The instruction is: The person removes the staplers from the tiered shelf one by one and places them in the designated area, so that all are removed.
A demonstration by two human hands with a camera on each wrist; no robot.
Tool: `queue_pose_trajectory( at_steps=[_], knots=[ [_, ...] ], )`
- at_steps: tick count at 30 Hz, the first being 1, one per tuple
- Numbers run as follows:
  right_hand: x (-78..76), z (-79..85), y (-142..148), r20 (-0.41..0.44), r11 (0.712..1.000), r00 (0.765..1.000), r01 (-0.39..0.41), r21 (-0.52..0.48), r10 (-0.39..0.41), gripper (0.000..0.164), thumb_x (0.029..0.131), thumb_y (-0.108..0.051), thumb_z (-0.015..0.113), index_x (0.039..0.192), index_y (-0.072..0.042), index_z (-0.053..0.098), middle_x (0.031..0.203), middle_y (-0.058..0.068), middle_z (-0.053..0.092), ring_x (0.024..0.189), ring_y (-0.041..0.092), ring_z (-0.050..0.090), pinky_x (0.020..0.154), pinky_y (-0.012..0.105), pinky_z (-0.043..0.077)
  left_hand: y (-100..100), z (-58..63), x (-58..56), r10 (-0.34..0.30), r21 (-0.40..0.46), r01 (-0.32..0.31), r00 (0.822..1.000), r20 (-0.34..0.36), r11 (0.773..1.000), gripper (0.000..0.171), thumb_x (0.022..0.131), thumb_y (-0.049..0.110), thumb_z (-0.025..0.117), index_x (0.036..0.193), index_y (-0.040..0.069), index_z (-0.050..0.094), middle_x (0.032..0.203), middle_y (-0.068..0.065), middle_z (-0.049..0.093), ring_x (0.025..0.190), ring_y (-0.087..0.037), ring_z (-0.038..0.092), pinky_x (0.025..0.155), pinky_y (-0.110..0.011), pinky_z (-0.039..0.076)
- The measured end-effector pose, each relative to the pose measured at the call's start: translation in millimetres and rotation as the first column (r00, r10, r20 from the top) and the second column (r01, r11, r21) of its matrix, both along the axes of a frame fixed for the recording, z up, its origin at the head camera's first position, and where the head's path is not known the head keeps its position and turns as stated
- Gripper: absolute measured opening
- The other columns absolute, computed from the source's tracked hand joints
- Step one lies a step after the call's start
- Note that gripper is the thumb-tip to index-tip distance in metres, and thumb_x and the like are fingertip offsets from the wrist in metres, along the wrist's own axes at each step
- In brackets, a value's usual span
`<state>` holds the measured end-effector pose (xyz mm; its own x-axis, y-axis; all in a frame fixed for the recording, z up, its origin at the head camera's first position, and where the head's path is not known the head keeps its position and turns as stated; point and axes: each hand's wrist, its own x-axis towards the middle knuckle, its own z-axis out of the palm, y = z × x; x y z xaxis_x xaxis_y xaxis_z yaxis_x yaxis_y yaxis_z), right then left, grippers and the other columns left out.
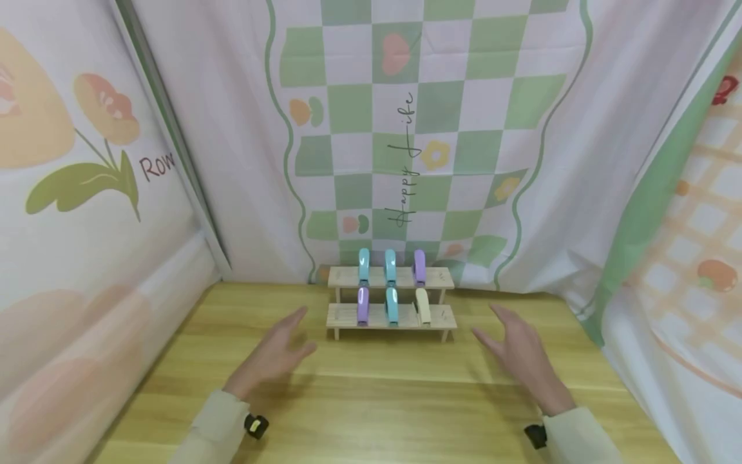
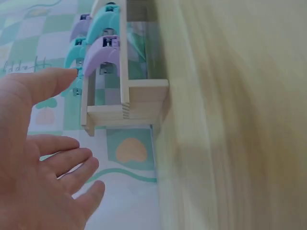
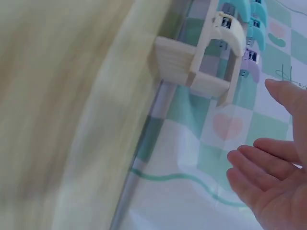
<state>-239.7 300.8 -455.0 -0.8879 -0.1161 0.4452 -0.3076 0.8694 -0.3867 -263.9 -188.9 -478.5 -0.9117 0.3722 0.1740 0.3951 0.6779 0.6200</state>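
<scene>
A two-tier wooden stand (image 1: 346, 315) carries several small arched plastic pieces with metal parts, which look like mini staplers. Its upper tier has two turquoise ones (image 1: 364, 263) and a purple one (image 1: 419, 265). On the lower tier are a purple one (image 1: 362, 305), a turquoise one (image 1: 391, 304) and a cream one (image 1: 422, 305), from left to right. My left hand (image 1: 274, 353) hovers left of the stand, thumb and fingers spread, holding nothing. To the stand's right, my right hand (image 1: 523, 351) is likewise spread and holds nothing. Neither hand touches the stand.
The stand is on a wood-grain table (image 1: 371, 412), near its back edge. Behind it hangs a green-and-white checked cloth (image 1: 350, 109). Printed fabric also hangs on the left (image 1: 104, 258) and right (image 1: 695, 258) sides. Dark bands (image 1: 256, 426) are worn at both wrists.
</scene>
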Motion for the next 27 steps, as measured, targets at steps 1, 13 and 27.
queue_pose_trajectory(
  at_steps=[1, 13, 27],
  knots=[
    [-2.9, 1.9, -3, -0.014, 1.000, 1.000, 0.000, -0.019, 0.000, 0.069, 0.097, -0.029, 0.078, 0.145, 0.014, 0.052, 0.141, 0.040, 0.058, 0.127, 0.060, 0.058, 0.107, 0.072, 0.050, 2, 1.4, -3.2, 0.001, 0.027, -0.001, 1.000, 0.019, 1.000, 0.084, 0.103, 0.036, 0.069, 0.166, 0.002, 0.025, 0.172, -0.023, 0.028, 0.159, -0.043, 0.030, 0.131, -0.061, 0.026],
    [-44.0, 9.4, -43, 0.078, 0.978, 0.997, 0.001, -0.208, 0.016, 0.071, 0.095, -0.034, 0.081, 0.147, 0.006, 0.055, 0.142, 0.032, 0.063, 0.129, 0.051, 0.062, 0.111, 0.066, 0.052, 26, -4.9, -45.2, 0.024, 0.158, -0.046, 0.990, 0.141, 0.986, 0.079, 0.100, 0.037, 0.072, 0.165, 0.010, 0.035, 0.171, -0.017, 0.037, 0.156, -0.045, 0.036, 0.129, -0.065, 0.031],
    [-88.3, 14.3, -95, 0.032, 0.920, 0.999, 0.006, -0.392, 0.008, 0.061, 0.092, -0.030, 0.083, 0.138, 0.005, 0.063, 0.138, 0.030, 0.066, 0.124, 0.046, 0.068, 0.102, 0.057, 0.061, 34, -20.4, -77.5, 0.001, 0.190, -0.036, 0.983, 0.183, 0.981, 0.082, 0.098, 0.037, 0.076, 0.164, 0.010, 0.036, 0.170, -0.016, 0.037, 0.155, -0.046, 0.036, 0.127, -0.065, 0.033]
  ],
)
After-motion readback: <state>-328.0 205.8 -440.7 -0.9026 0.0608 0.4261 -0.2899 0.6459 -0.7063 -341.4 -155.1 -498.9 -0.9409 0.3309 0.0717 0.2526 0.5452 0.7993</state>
